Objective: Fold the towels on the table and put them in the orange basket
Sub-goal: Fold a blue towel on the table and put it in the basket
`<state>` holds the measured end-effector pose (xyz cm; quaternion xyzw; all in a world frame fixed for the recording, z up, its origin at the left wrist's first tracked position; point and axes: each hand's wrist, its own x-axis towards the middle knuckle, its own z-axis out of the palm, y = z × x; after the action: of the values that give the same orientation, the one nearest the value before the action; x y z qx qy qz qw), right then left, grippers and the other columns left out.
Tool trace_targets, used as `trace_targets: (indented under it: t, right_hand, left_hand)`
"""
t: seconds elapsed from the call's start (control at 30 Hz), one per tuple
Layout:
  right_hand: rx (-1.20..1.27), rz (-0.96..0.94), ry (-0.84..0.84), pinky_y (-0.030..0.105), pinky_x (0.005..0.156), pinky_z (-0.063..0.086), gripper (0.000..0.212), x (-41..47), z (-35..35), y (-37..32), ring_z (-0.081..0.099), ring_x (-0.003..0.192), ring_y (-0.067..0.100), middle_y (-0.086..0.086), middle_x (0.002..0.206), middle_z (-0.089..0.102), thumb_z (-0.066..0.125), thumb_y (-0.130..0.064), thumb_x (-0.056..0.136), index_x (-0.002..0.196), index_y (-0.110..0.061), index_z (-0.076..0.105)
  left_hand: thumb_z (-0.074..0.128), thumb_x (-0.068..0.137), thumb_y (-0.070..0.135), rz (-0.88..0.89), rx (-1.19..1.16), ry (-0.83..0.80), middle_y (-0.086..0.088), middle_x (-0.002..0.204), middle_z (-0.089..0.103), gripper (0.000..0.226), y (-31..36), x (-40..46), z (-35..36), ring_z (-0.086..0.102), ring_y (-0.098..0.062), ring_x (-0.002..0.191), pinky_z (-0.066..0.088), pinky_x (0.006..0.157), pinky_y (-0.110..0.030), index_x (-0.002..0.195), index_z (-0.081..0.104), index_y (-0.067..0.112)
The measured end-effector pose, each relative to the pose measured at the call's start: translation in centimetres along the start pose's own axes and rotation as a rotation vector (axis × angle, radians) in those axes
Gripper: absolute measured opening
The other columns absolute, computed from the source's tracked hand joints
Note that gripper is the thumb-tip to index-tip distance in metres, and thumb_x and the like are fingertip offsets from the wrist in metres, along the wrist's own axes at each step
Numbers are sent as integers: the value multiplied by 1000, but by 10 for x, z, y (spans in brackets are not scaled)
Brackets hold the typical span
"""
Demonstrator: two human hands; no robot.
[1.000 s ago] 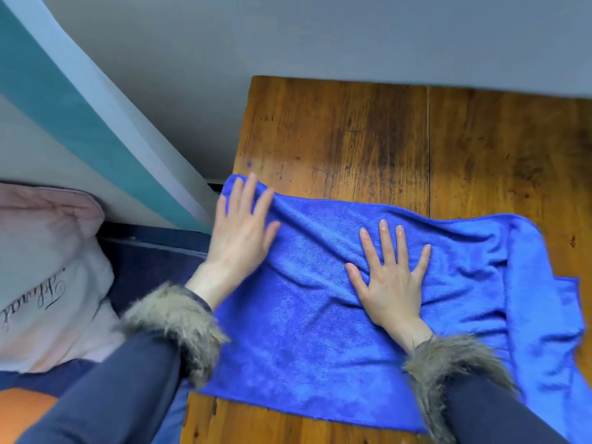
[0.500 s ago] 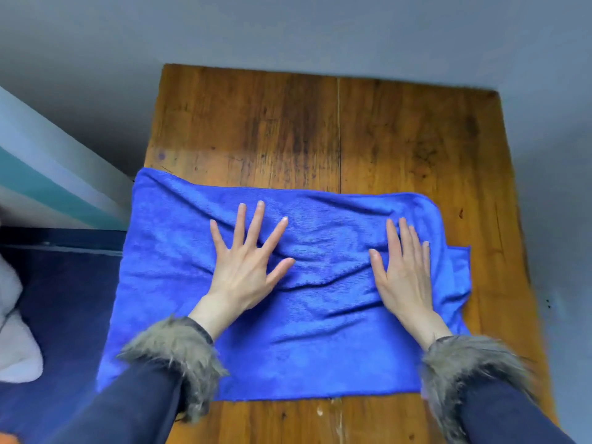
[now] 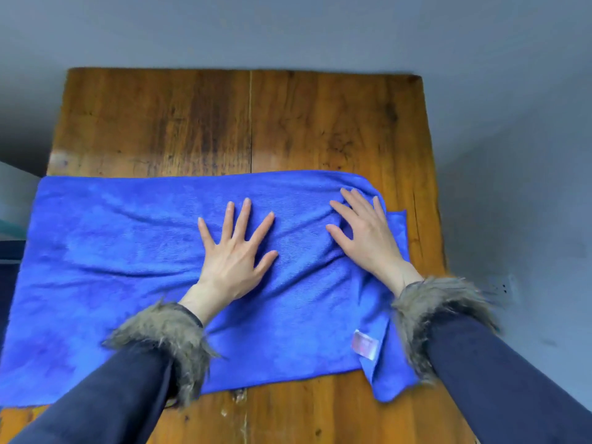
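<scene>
Grey wall [image 3: 288,27] at 12 o'clock, grey floor off to 3. Wooden table [image 3: 250,123] below me, two dark-stained planks with a seam running from 12 to 6, bare wood across the far half.

My left hand [image 3: 235,254] lies flat near the centre of the blue towel [image 3: 112,251], palm down, fingers straight and fanned wide, thumb splayed toward 3 o'clock. It holds nothing; it only presses on the cloth. My right hand [image 3: 365,235] rests at 2 o'clock from the left one, near the towel's right end, palm down, fingers straight and close together, tips pointing to about 11 o'clock. Also holding nothing, just lying on the fabric. The two hands are apart, with a stretch of wrinkled cloth between them.

Both wrists come out of shaggy brown-grey fur cuffs [image 3: 160,341] on dark navy sleeves [image 3: 96,408], which enter from 7 and 5 o'clock.

The towel is spread across the near half of the table, long side running 9 to 3. Creases radiate out from under both palms. Its left end hangs past the table edge at 9 o'clock. At the right end a lower layer sticks out past the upper one at 3 o'clock, so the cloth is doubled there. A small pale label [image 3: 365,344] sits near the 5 o'clock corner, print unreadable. That corner is folded and lumpy.

Strip of pale and teal surface at the 9 o'clock edge, too cropped to identify.
</scene>
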<state>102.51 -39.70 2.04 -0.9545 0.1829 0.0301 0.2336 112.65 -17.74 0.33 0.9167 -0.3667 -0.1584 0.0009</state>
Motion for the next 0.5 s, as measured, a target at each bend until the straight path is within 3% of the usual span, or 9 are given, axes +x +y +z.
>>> trace_targets:
  t: [0.1,0.17,0.3,0.5]
  right_hand:
    - [95,149,270,48,106,32,30,-15,-15,13,48,124,32,14,130,55,58,-15,89,118,-7,63]
    - [145,356,341,46,93,40,26,-32,-22,27,53,111,35,14,116,59,58,-14,88,113,-6,62]
    - [168,695,141,43,90,41,32,-49,-27,52,53,110,32,12,111,58,59,-31,88,110,-9,54]
    - [36,699,-20,40,92,32,21,-46,-20,57,47,115,28,5,113,60,54,-33,89,100,-17,64]
  left_hand:
    - [36,92,54,29,-28,23,-5,158,-8,64,30,-5,-2,-9,-30,145,0,104,-70,148,11,36]
    - [36,93,53,53,-43,23,-5,158,-7,63,55,-4,-1,-9,-31,145,-1,105,-69,149,11,35]
    - [34,93,53,87,-59,-14,-3,159,-6,62,93,5,7,-11,-29,145,-3,105,-69,148,13,35]
    - [32,90,60,45,0,-39,2,158,-10,66,97,7,17,-13,-24,145,-5,106,-66,148,8,39]
